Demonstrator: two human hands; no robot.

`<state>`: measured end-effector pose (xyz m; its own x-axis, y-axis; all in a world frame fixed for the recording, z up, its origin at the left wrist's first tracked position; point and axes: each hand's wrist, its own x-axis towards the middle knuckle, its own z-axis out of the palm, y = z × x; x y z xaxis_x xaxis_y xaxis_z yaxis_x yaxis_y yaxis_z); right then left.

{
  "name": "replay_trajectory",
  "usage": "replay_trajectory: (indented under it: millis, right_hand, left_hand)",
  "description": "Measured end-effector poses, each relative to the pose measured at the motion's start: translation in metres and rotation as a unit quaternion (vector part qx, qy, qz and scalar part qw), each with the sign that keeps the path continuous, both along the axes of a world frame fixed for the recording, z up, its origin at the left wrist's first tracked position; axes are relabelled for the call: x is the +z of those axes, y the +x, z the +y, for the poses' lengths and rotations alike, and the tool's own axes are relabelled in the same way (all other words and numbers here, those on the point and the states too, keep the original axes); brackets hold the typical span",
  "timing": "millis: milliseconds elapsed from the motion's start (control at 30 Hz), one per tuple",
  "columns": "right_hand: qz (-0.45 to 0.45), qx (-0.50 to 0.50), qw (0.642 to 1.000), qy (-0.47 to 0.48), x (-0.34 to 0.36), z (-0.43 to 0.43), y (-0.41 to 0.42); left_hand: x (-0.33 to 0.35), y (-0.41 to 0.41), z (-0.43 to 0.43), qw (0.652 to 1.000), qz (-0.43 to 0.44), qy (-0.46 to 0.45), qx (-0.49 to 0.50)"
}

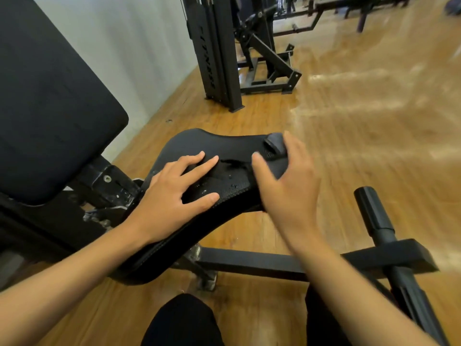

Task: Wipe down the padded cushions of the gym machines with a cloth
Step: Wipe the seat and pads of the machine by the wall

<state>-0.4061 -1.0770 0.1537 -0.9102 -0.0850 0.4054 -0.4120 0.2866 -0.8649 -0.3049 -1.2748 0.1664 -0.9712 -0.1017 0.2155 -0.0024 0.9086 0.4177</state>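
A black padded seat cushion (pixel 199 141) of a bench sits in the middle of the view, tilted up to the right. A black textured cloth (pixel 232 186) lies spread over its right half. My left hand (pixel 172 193) presses flat on the cloth with fingers apart. My right hand (pixel 291 186) is at the cushion's right end, thumb and fingers closed on a bunched corner of the cloth. A large black backrest pad (pixel 50 108) rises at the left, apart from both hands.
The bench's steel frame bar (pixel 249 263) runs under the seat to a black handle post (pixel 374 213) at the right. A black cable tower (pixel 217 53) stands behind on the wooden floor (pixel 361 121). A pale wall (pixel 139 46) is at the left. My knees (pixel 182 320) are below.
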Motion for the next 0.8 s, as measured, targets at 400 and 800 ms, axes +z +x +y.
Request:
replay_trajectory:
  millis: [400,800]
  right_hand:
    - [0.052,-0.004,0.997,0.059,0.007,-0.001,-0.012]
    - [-0.009,-0.040,0.996,0.076,0.010,-0.010,-0.010]
  left_hand:
    - [-0.002,0.001,-0.001,1.000,-0.013,-0.007,0.001]
    - [0.000,0.002,0.002,1.000,-0.013,-0.018,0.000]
